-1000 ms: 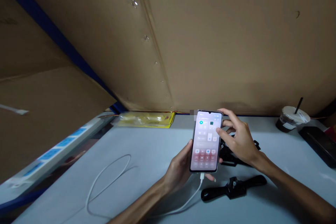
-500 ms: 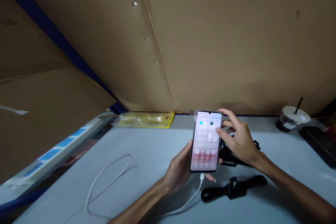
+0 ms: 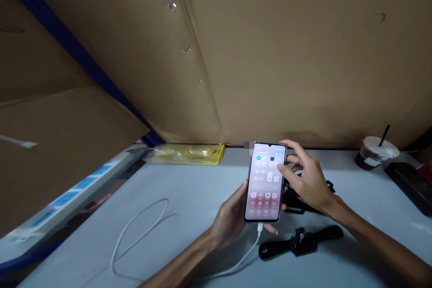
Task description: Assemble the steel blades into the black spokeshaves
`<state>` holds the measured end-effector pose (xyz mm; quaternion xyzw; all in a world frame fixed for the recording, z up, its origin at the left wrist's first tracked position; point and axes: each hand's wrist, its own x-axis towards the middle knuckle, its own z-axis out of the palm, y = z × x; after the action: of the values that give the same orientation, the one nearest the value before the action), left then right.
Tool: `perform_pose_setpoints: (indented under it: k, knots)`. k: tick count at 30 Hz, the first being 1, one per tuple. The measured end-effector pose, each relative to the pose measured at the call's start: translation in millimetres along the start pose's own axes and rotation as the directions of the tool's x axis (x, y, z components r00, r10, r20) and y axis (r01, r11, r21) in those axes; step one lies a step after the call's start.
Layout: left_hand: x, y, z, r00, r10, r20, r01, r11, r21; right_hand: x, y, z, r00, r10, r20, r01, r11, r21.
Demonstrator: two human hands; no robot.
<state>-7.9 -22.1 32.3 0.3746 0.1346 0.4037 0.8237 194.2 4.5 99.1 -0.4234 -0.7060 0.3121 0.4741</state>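
A smartphone (image 3: 265, 183) with a lit screen of small icons is held upright above the table. My left hand (image 3: 227, 221) is closed around its left side and back, with fingertips showing past the lower right edge. My right hand (image 3: 309, 179) grips the upper right corner, index finger at the top and thumb over the screen's right edge. A white charging cable (image 3: 243, 257) is plugged into the phone's bottom. Below my right hand lies a black spokeshave (image 3: 303, 242). Another black object (image 3: 293, 201), partly hidden behind the phone and right hand, cannot be made out.
A clear plastic package with yellow card (image 3: 189, 154) lies at the table's back edge. To the right stand a lidded drink cup (image 3: 374, 153) with a straw and a black case (image 3: 410, 184). A white power strip (image 3: 74, 191) runs along the left edge.
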Motion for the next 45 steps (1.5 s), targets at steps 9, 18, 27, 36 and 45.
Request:
perform_pose_setpoints:
  k: [9, 18, 27, 36, 45]
  knots:
    - [0.1, -1.6, -2.9, 1.0, 0.006, 0.01, -0.006, 1.0, 0.007, 0.5, -0.7, -0.6, 1.0, 0.005, 0.005, -0.005, 1.0, -0.003]
    - [1.0, -0.6, -0.9, 1.0, 0.003, 0.006, -0.003, 1.0, 0.012, 0.4, 0.3, 0.0, 1.0, 0.009, -0.005, -0.009, 1.0, -0.009]
    - [0.0, -0.1, 0.4, 1.0, 0.002, -0.008, -0.002, 1.0, 0.005, -0.1, -1.2, -2.3, 1.0, 0.004, 0.023, -0.003, 1.0, -0.01]
    - [1.5, -0.2, -1.3, 1.0, 0.004, 0.013, -0.004, 1.0, 0.001, 0.9, -1.7, -1.7, 1.0, 0.004, 0.022, -0.004, 1.0, -0.018]
    - [0.1, -1.7, -2.6, 1.0, -0.002, 0.008, 0.002, 1.0, -0.008, -1.1, -1.6, -1.5, 1.0, -0.006, 0.02, 0.006, 1.0, -0.011]
